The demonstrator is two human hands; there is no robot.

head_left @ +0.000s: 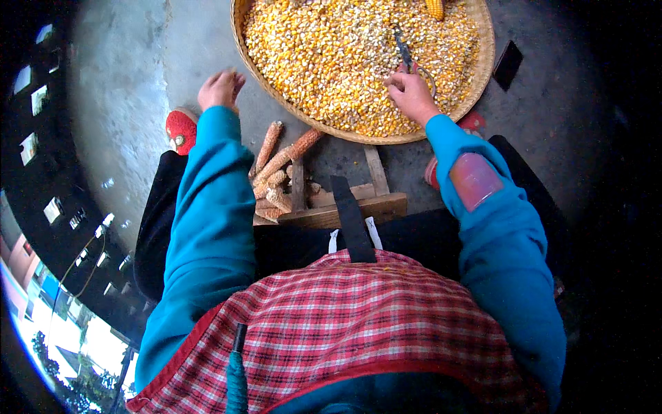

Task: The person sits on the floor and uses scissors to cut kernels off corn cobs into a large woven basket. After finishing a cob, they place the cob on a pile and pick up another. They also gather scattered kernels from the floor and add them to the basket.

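Observation:
A wide round woven basket (241, 52) is spread with loose yellow and white corn kernels (331, 69). Over its near right part, my right hand (412, 93) is closed around the handles of dark scissors (403, 50), blades pointing away from me. Left of the basket, above the floor, my left hand (221, 90) has its fingers curled in; whatever may be inside them is hidden. One ear of corn (434, 8) lies on the kernels at the far right side. Between my feet, several stripped corncobs (277, 164) are piled below the basket's near rim.
A wooden frame or low stool (345, 209) stands close in front of my lap, beside the cobs. My red shoe (182, 131) is left of the pile. A dark flat rectangular object (507, 65) lies on the concrete floor (131, 90) right of the basket.

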